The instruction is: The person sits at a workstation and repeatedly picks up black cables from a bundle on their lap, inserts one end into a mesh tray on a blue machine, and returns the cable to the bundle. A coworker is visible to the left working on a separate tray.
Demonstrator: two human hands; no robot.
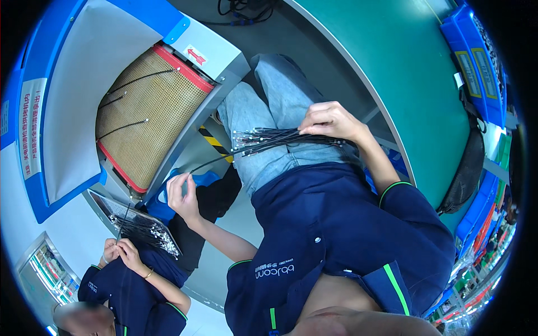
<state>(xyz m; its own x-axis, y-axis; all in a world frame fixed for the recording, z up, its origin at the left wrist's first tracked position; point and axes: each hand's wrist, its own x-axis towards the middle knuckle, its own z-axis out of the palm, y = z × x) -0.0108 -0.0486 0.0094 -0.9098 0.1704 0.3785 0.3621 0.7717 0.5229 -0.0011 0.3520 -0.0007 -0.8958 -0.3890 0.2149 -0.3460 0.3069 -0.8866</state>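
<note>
Right hand [330, 120] grips a bundle of thin black wires [280, 140].

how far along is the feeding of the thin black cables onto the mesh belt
Done: three thin black cables lie on the tan mesh conveyor belt. In hand: the left hand pinches one cable, apart from the belt. Left: the right hand holds a thick bundle of black cables on the lap.
</note>
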